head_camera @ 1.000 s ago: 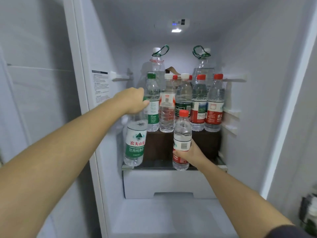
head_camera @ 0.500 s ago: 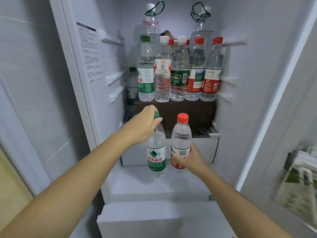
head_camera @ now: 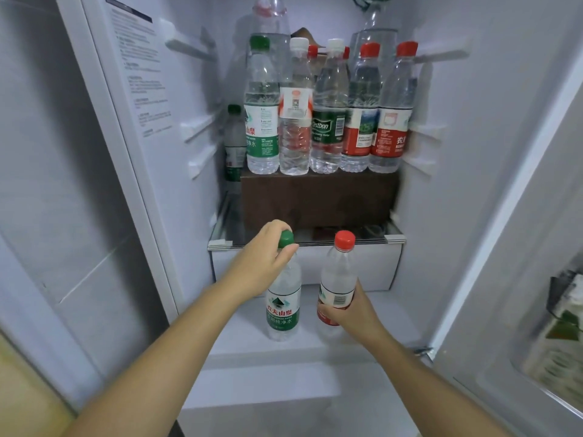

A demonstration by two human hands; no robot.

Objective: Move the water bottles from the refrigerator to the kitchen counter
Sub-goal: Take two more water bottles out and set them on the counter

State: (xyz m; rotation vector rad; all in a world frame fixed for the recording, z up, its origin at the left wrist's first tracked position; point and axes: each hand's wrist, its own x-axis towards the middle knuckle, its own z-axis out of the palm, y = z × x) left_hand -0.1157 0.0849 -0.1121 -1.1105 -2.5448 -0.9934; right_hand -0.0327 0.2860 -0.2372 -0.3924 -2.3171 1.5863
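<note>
Both hands are loaded, working in front of the open refrigerator (head_camera: 473, 184), just below its glass shelf (head_camera: 306, 242).

The left hand (head_camera: 265, 263) is gripping the green-capped bottle (head_camera: 283, 307) at the neck, fingers curled under the cap, so the body is hanging free beneath. This is probably a top grip because the neck is the easiest part to catch in a crowded row. The right hand (head_camera: 350, 313) is closing round the lower label of the red-capped bottle (head_camera: 337, 279), a side grip carrying the weight from low down.

Both long axes are running near vertical. The green cap is pointing to 12 o'clock and the red cap is leaning toward 1 o'clock. The red-capped bottle is sitting at 3 o'clock of the green one, just beside it and not touching.

At 12 o'clock, a row of bottles (head_camera: 325, 121) is standing upright on a brown box (head_camera: 318, 200), with larger bottles behind. A small bottle (head_camera: 234, 143) is standing at 9 o'clock of the box. At 4 o'clock, the door shelf (head_camera: 558, 335) is holding something blurred.

The counter is not showing. My reading is that two bottles are clear of the shelf and most are waiting. Turning away will call for minding the door.
</note>
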